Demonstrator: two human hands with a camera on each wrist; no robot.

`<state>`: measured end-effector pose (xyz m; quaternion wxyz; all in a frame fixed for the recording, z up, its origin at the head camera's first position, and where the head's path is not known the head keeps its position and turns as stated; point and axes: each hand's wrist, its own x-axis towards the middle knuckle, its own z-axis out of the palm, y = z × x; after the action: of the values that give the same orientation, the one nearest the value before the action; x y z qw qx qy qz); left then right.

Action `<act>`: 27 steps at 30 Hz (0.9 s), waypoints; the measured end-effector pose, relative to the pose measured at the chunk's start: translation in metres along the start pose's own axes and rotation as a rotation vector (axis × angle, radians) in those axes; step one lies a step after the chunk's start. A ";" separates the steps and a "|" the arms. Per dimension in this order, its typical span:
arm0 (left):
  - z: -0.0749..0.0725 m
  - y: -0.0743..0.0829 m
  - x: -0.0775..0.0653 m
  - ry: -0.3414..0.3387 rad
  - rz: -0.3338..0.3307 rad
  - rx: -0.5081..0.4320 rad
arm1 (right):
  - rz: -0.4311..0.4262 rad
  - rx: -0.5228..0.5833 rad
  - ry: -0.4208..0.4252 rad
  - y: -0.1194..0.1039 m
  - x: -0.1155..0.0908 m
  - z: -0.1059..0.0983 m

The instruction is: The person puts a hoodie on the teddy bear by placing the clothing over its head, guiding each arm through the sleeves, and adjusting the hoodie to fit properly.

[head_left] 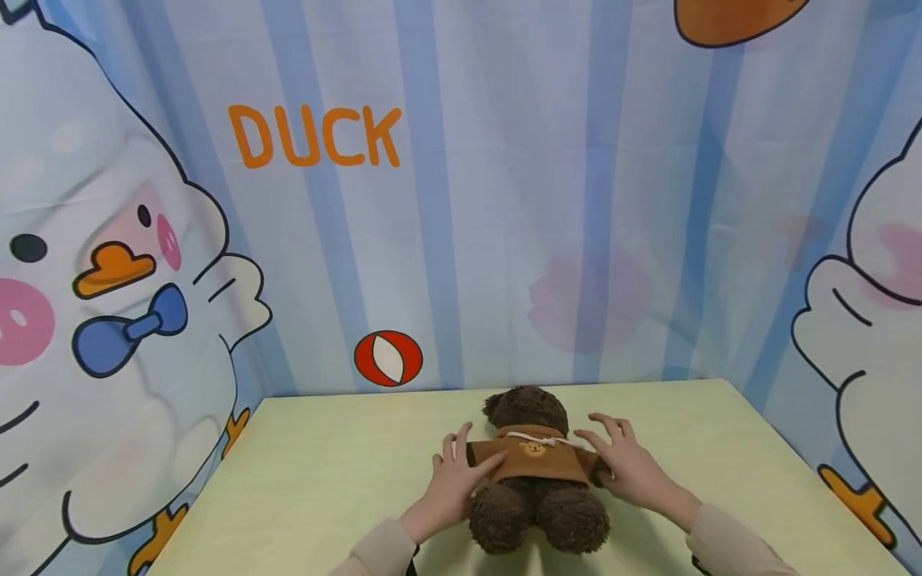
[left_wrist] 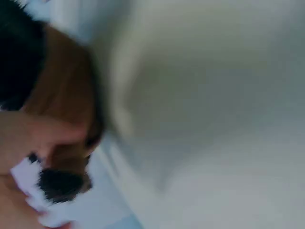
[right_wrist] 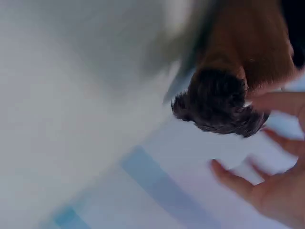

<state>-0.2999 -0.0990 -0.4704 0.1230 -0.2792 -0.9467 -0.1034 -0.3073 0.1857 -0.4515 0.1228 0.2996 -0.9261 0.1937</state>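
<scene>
A dark brown teddy bear [head_left: 504, 512] in a brown hoodie [head_left: 555, 464] is at the near middle of the table, its legs toward me. A white drawstring [head_left: 533, 438] and a small bear-face patch mark the hoodie's front. On the bear's left side in the head view, my left hand [head_left: 455, 480] has its thumb against the hoodie, its other fingers extended past the arm. My right hand [head_left: 634, 468] is spread at the opposite arm, thumb close to the dark paw [right_wrist: 219, 100]. In the left wrist view, the other paw [left_wrist: 61, 185] shows below the thumb.
The pale yellow-green table [head_left: 324, 464] extends on both sides of the bear, its back edge meeting a blue-striped curtain [head_left: 490, 200]. Printed ducks fill the curtain left and right, with a red-and-white ball [head_left: 410, 358] near the table's back edge. Both wrist views are blurred.
</scene>
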 end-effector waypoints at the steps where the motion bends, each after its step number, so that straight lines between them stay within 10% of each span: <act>1: 0.001 0.002 -0.002 0.024 0.069 0.093 | -0.081 -0.088 0.021 -0.004 -0.004 0.001; 7: 0.012 0.018 0.003 0.211 0.301 0.154 | -0.167 -0.061 0.036 -0.016 -0.015 0.024; 14: 0.019 0.032 0.010 0.256 0.243 0.091 | -0.128 0.110 0.193 -0.027 -0.014 0.043; 27: 0.013 0.020 0.003 0.168 0.255 0.000 | -0.267 0.143 0.091 -0.016 -0.010 0.033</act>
<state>-0.2937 -0.0774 -0.4788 0.2139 -0.3873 -0.8900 -0.1101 -0.2934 0.1647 -0.4797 0.1678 0.4188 -0.8554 0.2545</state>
